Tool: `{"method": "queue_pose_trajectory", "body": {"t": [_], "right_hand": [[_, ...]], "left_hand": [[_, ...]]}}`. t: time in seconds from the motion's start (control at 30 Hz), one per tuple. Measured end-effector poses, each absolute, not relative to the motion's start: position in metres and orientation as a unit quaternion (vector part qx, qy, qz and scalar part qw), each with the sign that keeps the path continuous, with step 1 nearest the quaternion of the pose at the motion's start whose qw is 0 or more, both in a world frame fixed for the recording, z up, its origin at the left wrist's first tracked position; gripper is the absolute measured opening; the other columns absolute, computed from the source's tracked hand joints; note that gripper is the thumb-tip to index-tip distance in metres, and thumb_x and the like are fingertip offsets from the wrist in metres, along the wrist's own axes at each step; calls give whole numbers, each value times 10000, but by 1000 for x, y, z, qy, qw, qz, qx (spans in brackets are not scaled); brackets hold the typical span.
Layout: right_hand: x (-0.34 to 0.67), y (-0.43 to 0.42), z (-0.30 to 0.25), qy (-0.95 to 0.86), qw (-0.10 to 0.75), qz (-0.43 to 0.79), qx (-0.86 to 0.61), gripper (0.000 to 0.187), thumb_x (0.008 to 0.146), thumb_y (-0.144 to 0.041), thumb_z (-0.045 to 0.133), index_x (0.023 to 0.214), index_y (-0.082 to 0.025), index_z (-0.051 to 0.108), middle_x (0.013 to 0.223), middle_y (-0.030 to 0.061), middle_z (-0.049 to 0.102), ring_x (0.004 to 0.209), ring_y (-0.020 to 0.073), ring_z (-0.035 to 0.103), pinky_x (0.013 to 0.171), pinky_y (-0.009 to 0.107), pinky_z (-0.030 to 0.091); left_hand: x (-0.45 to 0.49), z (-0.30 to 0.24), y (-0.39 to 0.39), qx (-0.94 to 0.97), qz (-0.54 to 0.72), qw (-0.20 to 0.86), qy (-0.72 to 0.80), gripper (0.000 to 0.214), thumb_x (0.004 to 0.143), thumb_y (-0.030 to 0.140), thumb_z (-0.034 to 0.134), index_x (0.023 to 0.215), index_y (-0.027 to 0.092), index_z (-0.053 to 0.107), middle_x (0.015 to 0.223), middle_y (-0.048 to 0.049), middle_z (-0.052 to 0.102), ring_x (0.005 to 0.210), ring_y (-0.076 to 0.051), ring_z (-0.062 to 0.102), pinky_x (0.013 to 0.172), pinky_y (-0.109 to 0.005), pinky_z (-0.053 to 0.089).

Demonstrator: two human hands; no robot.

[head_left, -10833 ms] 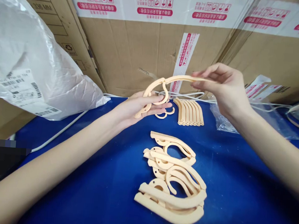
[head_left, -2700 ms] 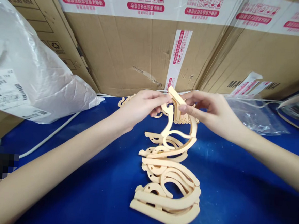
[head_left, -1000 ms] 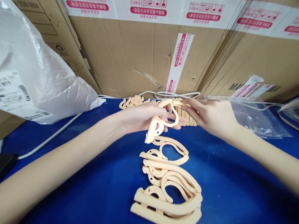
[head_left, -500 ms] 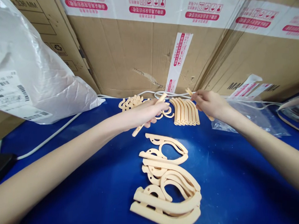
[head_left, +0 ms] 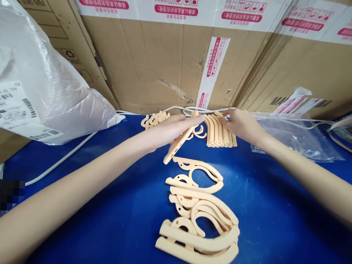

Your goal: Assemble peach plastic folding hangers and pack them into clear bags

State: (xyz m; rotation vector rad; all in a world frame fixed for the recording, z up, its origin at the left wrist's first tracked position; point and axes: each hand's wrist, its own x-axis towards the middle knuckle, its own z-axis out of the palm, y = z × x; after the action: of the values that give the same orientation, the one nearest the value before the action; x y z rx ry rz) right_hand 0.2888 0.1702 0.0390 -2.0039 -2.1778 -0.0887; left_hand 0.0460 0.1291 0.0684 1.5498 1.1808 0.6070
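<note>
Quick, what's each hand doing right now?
Left hand: closed, holding a beige hanger piece.
Right hand: fingertips on the row of curved pieces; grip cannot be told.

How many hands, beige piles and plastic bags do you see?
Hands: 2, left hand holding a piece and right hand
Beige piles: 3, hooks, arms and hangers
Plastic bags: 2, white bag and clear bag
Total: 7
</note>
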Motion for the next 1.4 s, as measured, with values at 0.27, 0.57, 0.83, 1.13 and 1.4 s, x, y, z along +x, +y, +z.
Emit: {"method": "queue_pose_trajectory", "body": {"t": [0.27,0.57,0.83,1.13,1.4], "right_hand": [[292,167,38,-732,99,12,-674,385,917,-326,505,1207,-108,632,560,40,659,748,249,682,707,334,447],[258,130,63,-761,282,198,-550,572,971,-637,349,829,-186,670,666,35,642,551,132,543,552,279,380],[253,114,96,-726,375,329,-474,244,865,-423,668,866,-184,715,770,22,687,641,137,576,573,282,415],[271,104,106,-816,277,-60,-504,317,965,-455,491,1037,-231,704,809,60,667,724,203,589,629,304,337],[273,111,85,-796,254,218,-504,375,969,-468,457,743,-214,615,474,-29,489,377,104,421,459,267,331]], "left_hand": [[47,75,127,613,261,541,513,416,911,497,603,667,175,505,635,2,508,549,-112,515,485,-212,394],[55,76,123,568,341,579,475,221,1005,231,469,805,157,528,692,15,572,608,-108,600,588,-237,544],[50,93,115,682,439,417,410,262,908,188,570,653,158,520,784,-28,692,795,-128,618,757,-236,441],[43,96,111,812,385,266,349,330,957,250,421,631,199,430,629,19,462,622,-129,456,619,-258,320],[49,59,123,824,372,201,378,319,1010,292,316,700,235,362,633,18,417,585,-150,427,617,-270,322]]}}
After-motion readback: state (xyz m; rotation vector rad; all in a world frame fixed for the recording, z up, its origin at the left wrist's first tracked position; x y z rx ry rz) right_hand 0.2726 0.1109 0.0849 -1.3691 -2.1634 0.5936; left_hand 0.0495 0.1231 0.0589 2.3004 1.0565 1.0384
